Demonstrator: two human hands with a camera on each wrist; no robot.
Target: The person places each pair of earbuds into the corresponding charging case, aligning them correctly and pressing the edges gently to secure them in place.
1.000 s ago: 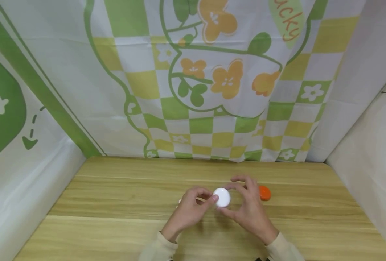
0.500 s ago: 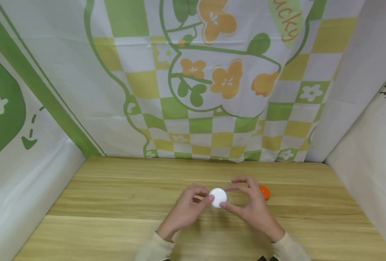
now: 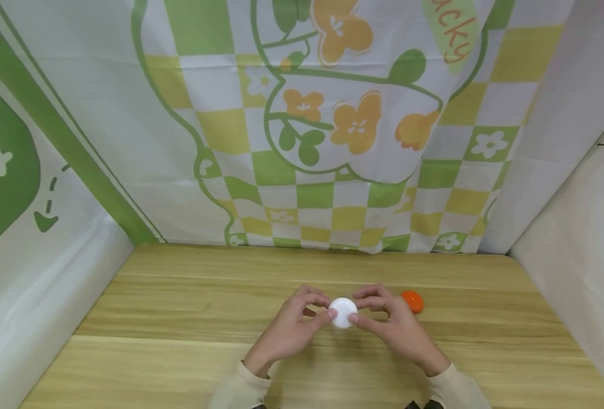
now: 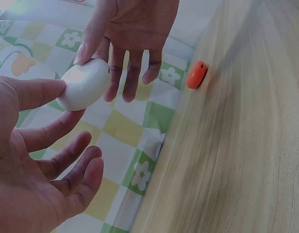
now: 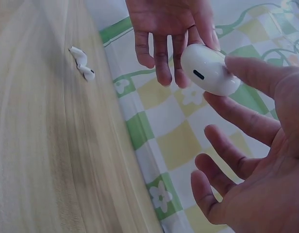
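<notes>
A glossy white earbud charging case (image 3: 343, 308) is held up above the wooden table, between both hands. My left hand (image 3: 290, 329) pinches its left side, thumb on the near face. My right hand (image 3: 403, 332) pinches the opposite side in the same way. In the right wrist view a small dark port slot shows on the end of the case, and its lid appears closed. Two white earbuds (image 5: 82, 64) lie on the table in that view; in the head view the left hand hides them.
An orange rounded case (image 3: 412, 301) lies on the wooden table (image 3: 179, 307), just beyond the right hand. A hanging cloth (image 3: 327, 196) with checks and flowers forms the back wall, and white sheets stand at both sides.
The white case has shifted slightly left. My right thumb has come from the case's lower edge onto its face, and the right fingers have closed in behind it.
</notes>
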